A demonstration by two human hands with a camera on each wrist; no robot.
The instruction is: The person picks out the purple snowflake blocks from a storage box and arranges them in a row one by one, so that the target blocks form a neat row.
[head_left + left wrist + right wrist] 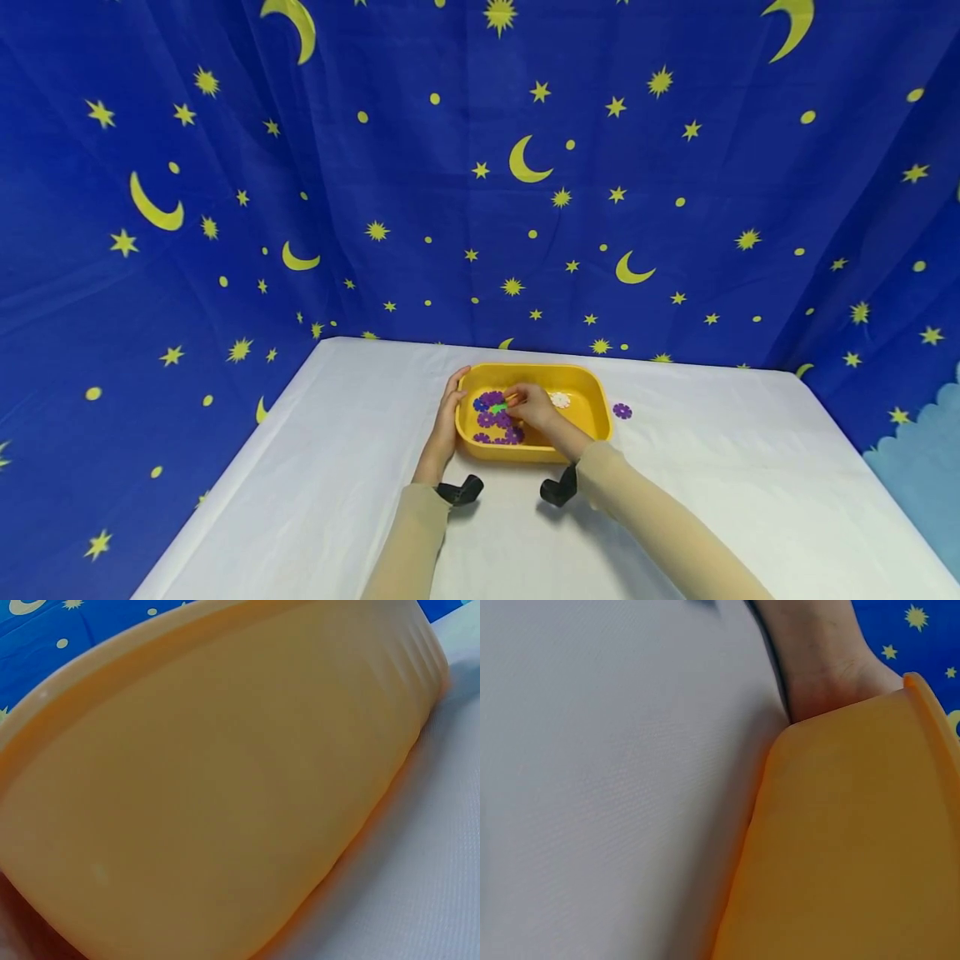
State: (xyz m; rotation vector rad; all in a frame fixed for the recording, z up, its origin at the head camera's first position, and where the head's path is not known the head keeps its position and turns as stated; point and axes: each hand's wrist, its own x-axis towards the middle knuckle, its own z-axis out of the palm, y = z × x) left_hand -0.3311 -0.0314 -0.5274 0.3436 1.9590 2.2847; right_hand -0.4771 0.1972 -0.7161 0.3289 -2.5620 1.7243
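A yellow plastic tub sits on the white-covered table. My left hand grips its left end, with the thumb at the rim. The right hand reaches down into the tub, fingertips together at a green flower-shaped piece, which they seem to pinch; the fingers partly hide it. Around that piece lie several purple flower-shaped pieces and a blue one. White flower-shaped pieces lie right of the hand. Both wrist views show mainly the outer wall of the tub.
One purple flower-shaped piece lies on the table just right of the tub. Black straps with camera mounts sit at both wrists, near the tub's front side. A blue curtain with moons and stars stands behind and beside the table.
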